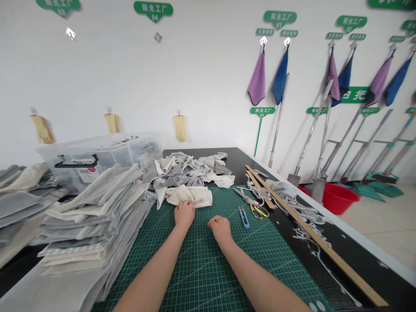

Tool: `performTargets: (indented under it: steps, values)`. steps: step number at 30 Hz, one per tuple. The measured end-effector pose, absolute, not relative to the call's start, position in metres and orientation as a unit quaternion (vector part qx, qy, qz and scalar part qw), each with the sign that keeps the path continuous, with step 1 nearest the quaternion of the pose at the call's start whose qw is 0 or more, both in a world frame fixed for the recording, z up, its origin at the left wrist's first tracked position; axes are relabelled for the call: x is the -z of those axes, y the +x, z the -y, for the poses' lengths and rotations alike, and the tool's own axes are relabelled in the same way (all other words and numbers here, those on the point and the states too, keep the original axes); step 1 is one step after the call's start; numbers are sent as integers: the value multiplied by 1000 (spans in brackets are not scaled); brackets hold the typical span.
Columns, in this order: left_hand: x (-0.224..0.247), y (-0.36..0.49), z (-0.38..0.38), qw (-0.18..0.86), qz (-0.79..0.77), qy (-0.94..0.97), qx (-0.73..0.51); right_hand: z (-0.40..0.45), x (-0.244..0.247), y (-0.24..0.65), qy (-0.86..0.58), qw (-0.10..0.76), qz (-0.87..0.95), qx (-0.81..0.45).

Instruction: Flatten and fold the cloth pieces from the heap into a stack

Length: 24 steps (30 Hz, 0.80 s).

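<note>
A folded cream cloth (pixel 201 197) lies at the far part of the green cutting mat (pixel 195 268). My left hand (pixel 184 214) is on its near edge, fingers curled against the fabric. To the right, my right hand (pixel 220 226) hovers over or rests on the mat, apart from the cloth, with its fingers curled in; whether anything is inside them is hidden. Blue thread snips (pixel 243 217) lie right of that hand, near gold-handled scissors (pixel 259 211). Just behind the cream cloth is a heap of grey and white cloth scraps (pixel 191 170).
Tall stacks of folded grey and cream fabric (pixel 81 229) stand at the left, before a clear plastic box (pixel 107 151). Along the right lie a long wooden strip (pixel 312 234) and tangled white cords (pixel 292 201). A red basin (pixel 339 198) is on the floor.
</note>
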<state>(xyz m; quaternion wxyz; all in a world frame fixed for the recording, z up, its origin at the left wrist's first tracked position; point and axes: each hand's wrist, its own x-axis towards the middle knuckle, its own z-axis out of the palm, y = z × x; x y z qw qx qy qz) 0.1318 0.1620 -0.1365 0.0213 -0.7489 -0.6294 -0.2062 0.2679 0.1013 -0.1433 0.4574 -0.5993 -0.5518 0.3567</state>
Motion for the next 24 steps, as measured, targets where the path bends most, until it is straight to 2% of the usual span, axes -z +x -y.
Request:
performTargets:
  steps: [5, 9, 14, 18, 24]
  values:
    - [136, 131, -168, -3, 604, -768, 214, -105, 143, 268, -622, 472, 553, -291]
    - [134, 128, -158, -64, 540, -814, 206, -103, 142, 269, -628, 494, 549, -248]
    - [130, 123, -139, -154, 455, -857, 187, -103, 139, 281, -667, 463, 566, -141]
    - [128, 123, -128, -194, 442, -853, 200, -104, 143, 289, -675, 454, 565, -136]
    - [133, 124, -117, -290, 442, -814, 242, -109, 150, 292, -595, 589, 504, -214]
